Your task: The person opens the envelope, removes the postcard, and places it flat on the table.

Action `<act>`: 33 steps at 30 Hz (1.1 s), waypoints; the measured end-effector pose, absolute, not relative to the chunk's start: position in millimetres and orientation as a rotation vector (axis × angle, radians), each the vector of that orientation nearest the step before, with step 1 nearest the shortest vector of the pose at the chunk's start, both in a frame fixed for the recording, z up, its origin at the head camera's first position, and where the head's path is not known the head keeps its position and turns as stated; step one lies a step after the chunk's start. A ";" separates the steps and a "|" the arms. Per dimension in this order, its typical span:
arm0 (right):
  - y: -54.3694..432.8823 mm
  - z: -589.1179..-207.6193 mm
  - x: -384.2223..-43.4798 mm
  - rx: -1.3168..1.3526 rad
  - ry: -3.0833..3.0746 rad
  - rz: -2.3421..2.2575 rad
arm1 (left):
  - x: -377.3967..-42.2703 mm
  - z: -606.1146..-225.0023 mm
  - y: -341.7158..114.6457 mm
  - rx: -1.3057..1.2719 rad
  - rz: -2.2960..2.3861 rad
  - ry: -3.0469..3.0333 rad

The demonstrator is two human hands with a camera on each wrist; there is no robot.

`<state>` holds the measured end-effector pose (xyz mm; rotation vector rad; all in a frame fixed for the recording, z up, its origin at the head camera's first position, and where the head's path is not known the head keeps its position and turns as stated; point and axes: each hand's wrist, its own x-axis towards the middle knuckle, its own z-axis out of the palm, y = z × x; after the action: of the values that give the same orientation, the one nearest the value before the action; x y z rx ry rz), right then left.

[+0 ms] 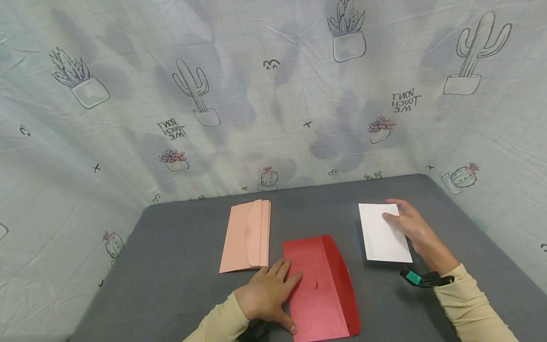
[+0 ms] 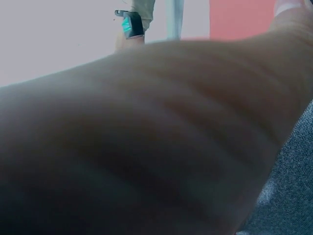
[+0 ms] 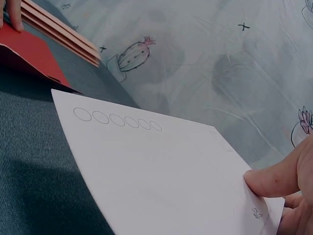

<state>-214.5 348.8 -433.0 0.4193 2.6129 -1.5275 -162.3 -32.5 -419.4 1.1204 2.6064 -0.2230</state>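
A red envelope [image 1: 314,289] lies on the grey table with its flap [image 1: 342,285] opened out to the right. My left hand [image 1: 271,292] rests on its left edge, fingers and thumb spread. In the right wrist view, fingertips of that hand show on the red envelope at the upper left. My right hand [image 1: 412,225] pinches a white card [image 1: 382,232] by its upper right part, thumb on top and fingers beneath. The card is tilted above the table; a row of printed ovals and a small drawing show on it in the right wrist view. The left wrist view is mostly blocked by blurred skin.
A stack of pink envelopes [image 1: 245,237] lies behind my left hand, left of the red envelope. The grey table [image 1: 171,275] ends at a white cloth backdrop [image 1: 273,104] printed with cacti. A black wristband [image 1: 427,279] with a green patch is on my right wrist.
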 end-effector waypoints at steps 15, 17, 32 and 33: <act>354.1 -436.8 -215.9 0.420 2.573 -1.516 | -161.6 -418.9 -32.6 1.135 -0.239 2.619; 354.7 -437.3 -215.7 0.416 2.565 -1.516 | -161.5 -419.2 -32.6 1.136 -0.240 2.619; 354.9 -441.2 -214.0 0.378 2.555 -1.489 | -162.3 -422.3 -33.0 1.119 -0.234 2.616; 354.6 -441.2 -214.0 0.379 2.554 -1.487 | -162.3 -422.4 -32.9 1.119 -0.235 2.616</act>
<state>-214.0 354.6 -441.2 0.3791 2.5545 -1.4866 -162.3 -32.9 -422.4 1.1194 2.6165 -0.2351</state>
